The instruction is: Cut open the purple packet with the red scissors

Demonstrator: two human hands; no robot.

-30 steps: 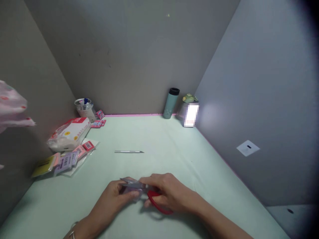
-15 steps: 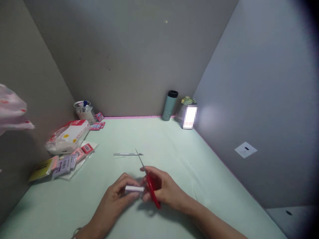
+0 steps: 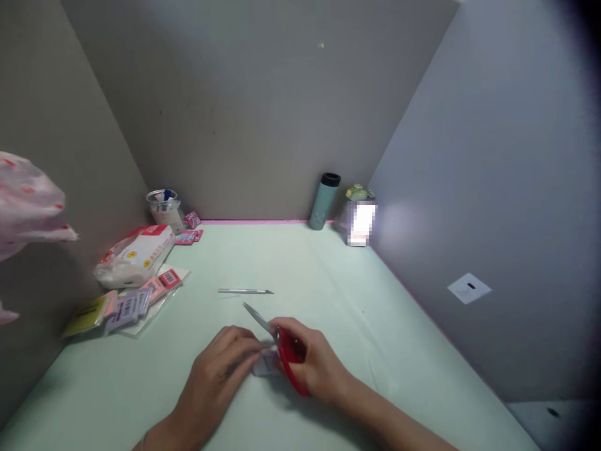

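Observation:
My right hand grips a pair of scissors by the red handles. Their blades look closed together and point up and to the left. A small whitish packet with faint dark marks lies low over the table, between both hands. The fingers of my left hand pinch its left end, and the scissors' handles cover its right side. Blur hides what exactly it is. Just beyond the blades, a slim silver craft knife lies flat, its tip to the right.
On the left are a tissue pack, several coloured packets and a clear cup of pens. A teal tumbler and a lit phone screen stand at the back right. Grey walls border the pale green table.
The packet has turned from its narrow white edge to a broader face and sits slightly lower. The scissor blades have swung down and to the left. The whole view has shifted a little.

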